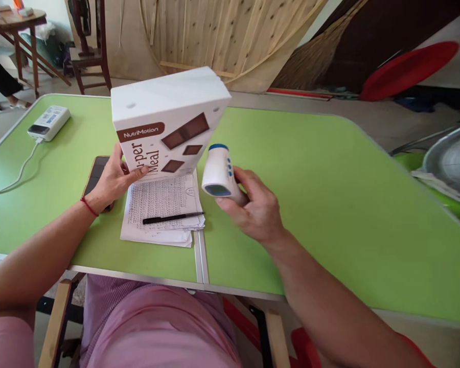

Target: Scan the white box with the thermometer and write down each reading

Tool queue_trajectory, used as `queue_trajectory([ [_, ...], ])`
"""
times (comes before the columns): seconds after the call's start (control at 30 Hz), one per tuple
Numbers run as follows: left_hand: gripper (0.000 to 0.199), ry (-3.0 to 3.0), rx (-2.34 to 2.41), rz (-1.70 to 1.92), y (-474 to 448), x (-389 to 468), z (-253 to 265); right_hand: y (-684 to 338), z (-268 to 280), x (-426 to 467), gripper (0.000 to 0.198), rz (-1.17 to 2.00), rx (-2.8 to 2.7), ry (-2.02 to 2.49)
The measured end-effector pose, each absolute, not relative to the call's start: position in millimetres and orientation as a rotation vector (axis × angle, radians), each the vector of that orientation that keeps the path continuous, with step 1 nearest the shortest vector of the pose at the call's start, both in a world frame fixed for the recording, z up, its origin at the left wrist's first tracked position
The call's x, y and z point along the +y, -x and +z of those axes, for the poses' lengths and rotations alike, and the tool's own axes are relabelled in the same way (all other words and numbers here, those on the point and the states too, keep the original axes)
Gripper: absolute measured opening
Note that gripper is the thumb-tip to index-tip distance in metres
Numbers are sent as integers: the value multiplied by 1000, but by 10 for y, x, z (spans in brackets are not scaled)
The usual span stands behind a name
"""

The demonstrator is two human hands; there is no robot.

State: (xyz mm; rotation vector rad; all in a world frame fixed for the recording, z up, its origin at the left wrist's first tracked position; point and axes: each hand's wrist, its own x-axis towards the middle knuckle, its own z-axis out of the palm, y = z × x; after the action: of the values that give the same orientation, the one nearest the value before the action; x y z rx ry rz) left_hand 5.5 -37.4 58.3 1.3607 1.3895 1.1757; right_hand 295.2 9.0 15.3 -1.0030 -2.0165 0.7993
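Note:
My left hand (pixel 118 179) grips the lower left edge of a white and brown NutriMotion box (pixel 164 138), its thumb lying across the printed front. The box is tilted and held above a stack of handwritten papers (pixel 157 199). In my right hand (pixel 258 204) is a white infrared thermometer (pixel 219 171) with a blue end and blue side buttons, fingers wrapped around its handle. Its small screen faces me, and I cannot read it. The thermometer is just right of the box, apart from it. A black pen (pixel 172 218) rests on the papers.
A phone (pixel 97 176) lies partly under my left hand on the green table (pixel 329 204). At the back left is a white power bank (pixel 49 122) with a cable. Beyond the table stand a wooden chair (pixel 90 59) and a red round object (pixel 410 71). A metal basin (pixel 452 158) is at right.

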Motion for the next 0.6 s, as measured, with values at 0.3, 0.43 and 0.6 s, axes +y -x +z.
queue_trajectory([
  [0.3,62,-1408,1424,1035,72,-340,539,-3037,-212,297,40,463,-2339,1024],
  [0.43,51,-1437,1397,953,141,-329,566,-2996,-241,274,37,488,-2367,1004],
  [0.6,42,-1573,1484,808,175,-330,665,-2999,-249,270,36,534,-2384,1019],
])
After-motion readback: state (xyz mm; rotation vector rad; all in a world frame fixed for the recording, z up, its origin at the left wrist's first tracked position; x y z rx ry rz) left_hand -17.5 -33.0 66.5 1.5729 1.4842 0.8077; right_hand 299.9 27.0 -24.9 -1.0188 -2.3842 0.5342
